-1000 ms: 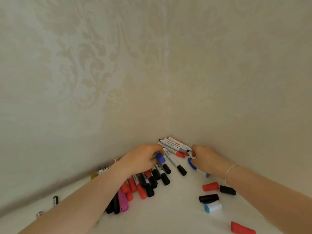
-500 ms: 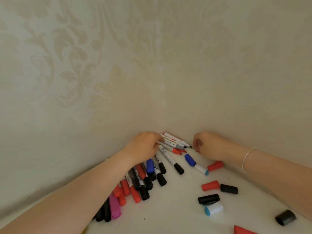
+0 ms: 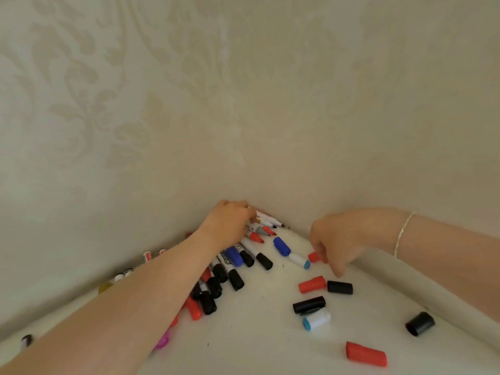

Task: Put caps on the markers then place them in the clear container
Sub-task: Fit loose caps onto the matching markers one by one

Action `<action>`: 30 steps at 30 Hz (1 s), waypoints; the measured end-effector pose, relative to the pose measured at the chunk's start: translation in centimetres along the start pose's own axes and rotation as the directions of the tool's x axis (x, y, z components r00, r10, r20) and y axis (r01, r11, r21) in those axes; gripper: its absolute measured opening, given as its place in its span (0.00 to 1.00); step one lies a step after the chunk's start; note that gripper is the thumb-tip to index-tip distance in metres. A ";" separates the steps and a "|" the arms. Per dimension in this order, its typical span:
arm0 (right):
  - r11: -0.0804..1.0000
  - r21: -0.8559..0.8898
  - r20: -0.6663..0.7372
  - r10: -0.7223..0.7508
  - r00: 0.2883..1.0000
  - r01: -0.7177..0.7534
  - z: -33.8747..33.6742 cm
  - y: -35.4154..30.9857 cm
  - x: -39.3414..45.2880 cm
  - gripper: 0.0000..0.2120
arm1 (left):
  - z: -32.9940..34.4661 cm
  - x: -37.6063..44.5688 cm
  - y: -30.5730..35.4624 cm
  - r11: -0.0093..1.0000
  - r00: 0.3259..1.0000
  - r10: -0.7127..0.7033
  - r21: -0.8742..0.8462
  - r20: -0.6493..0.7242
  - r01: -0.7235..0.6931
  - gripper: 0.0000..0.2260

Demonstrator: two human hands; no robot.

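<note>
Reaching into the corner at twelve o'clock, our left hand [image 3: 230, 226] curls over the uncapped markers [image 3: 261, 231] bunched against the wall; its fingertips are hidden behind the knuckles, so we cannot tell whether it has one gripped. Our right hand [image 3: 335, 239], at about two o'clock, has its fingers curled down around a small red cap [image 3: 313, 257], pinching it just beside the white marker with a blue cap [image 3: 290, 253]. We judge these markers to be light, rigid plastic tubes, smooth and apt to roll on the white surface [image 3: 257, 334], best taken mid-barrel with the cap pinched at its closed end and pushed straight on. The felt tips are the only delicate part. Loose caps we can count: two further red ones, at [image 3: 312, 284] and [image 3: 366, 353]; three black, at [image 3: 340, 287], [image 3: 309, 304] and [image 3: 420, 323]; one white with a blue end [image 3: 316, 319]. Capped markers [image 3: 230, 277] lie in a heap under our left forearm, around seven o'clock, too overlapped to count surely. Four or so bare tips show in the corner. We see no clear container in view.
</note>
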State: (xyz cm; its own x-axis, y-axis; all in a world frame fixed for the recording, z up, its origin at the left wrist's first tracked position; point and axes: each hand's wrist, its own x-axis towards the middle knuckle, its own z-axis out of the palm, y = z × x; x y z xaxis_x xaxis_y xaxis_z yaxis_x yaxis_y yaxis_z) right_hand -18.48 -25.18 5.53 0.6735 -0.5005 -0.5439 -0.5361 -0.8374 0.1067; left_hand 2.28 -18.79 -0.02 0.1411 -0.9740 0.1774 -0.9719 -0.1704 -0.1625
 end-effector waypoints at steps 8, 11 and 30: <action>1.000 0.018 0.119 -0.001 0.993 -0.001 2.7 0.3 0.8 0.10 | -0.5 -1.2 0.4 0.994 0.991 0.007 -0.103 -0.134 -0.021 0.08; 0.999 0.051 0.056 -0.010 0.998 0.007 3.3 0.5 1.1 0.10 | -1.3 -1.8 1.3 0.949 0.958 -0.048 -0.313 -0.282 -0.045 0.08; 0.930 0.368 -0.078 0.012 0.997 0.018 4.9 1.6 -0.7 0.09 | -5.5 -6.7 6.2 -0.414 0.903 -0.096 -0.842 0.418 0.346 0.12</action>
State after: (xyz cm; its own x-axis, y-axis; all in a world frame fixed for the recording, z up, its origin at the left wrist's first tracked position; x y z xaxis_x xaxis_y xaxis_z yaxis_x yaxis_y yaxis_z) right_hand -22.25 -25.12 2.02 0.7048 -0.5257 -0.4764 -0.6735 -0.7067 -0.2166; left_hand -5.76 -12.54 3.12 0.2999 -0.9259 -0.2297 0.2921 -0.1401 0.9461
